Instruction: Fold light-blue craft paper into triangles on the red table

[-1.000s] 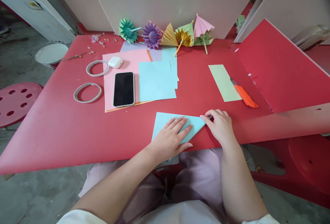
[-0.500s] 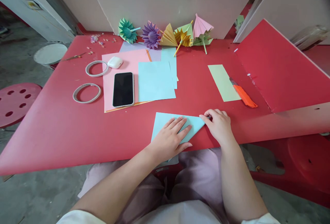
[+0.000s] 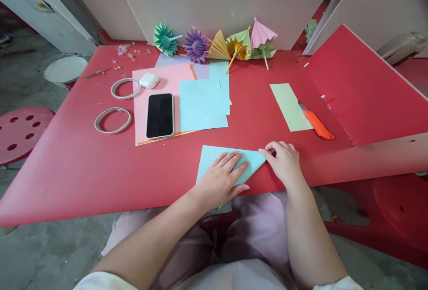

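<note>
Two bare hands, one sheet between them: we record a folded light blue sheet (image 3: 207, 158) at the near edge of the red table (image 3: 160, 169), in front of our lap. Our left hand (image 3: 222, 174) lies palm down on it, fingers spread, gripping nothing. Our right hand (image 3: 284, 161) is at the sheet's pointed right end, its grip narrow: thumb and forefinger pinch the tip. One small dark spot shows at those fingertips; we cannot tell what it is. One pale blue piece shows past the table edge under our left wrist; we cannot tell whether it belongs to the same sheet.

Beyond the hands, we count one smartphone (image 3: 160, 116), lying on one pink sheet (image 3: 142, 112); one light blue square sheet (image 3: 203, 105) just right of the phone; one white earbud case (image 3: 149, 80); and two tape rings (image 3: 113, 131), the farther just beside the case.

To the right: one pale green strip (image 3: 286, 107), with one orange utility knife (image 3: 319, 125) across its right edge.

Along the back we note one teal (image 3: 163, 40), one purple (image 3: 195, 46), one golden (image 3: 239, 49) and one pink paper umbrella (image 3: 262, 36), plus one yellow pleated fan (image 3: 219, 47).
</note>
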Demonstrator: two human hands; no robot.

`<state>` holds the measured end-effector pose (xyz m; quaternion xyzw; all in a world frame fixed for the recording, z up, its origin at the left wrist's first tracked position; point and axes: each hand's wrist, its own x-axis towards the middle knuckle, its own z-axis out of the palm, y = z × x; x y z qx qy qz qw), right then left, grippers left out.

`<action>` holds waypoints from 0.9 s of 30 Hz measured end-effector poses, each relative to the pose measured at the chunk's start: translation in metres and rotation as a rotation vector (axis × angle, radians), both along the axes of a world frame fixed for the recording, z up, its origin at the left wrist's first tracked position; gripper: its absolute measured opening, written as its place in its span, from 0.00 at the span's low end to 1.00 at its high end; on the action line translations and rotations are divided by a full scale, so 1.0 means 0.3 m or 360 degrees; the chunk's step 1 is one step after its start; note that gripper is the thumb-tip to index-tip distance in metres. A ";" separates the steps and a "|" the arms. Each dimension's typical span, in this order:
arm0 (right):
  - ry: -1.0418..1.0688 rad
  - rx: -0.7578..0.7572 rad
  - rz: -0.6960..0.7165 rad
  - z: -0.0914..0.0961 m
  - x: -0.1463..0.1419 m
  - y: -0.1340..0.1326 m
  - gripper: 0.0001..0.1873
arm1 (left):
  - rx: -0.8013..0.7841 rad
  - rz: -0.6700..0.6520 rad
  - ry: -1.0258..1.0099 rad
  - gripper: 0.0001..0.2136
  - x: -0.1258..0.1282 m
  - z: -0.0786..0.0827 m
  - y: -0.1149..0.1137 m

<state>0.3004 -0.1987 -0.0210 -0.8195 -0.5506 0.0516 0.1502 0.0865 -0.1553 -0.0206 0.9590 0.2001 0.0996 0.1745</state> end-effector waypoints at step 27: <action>0.0111 0.0143 -0.0296 -0.010 -0.018 -0.065 0.15 | 0.0010 -0.0020 0.0064 0.27 0.001 -0.005 0.000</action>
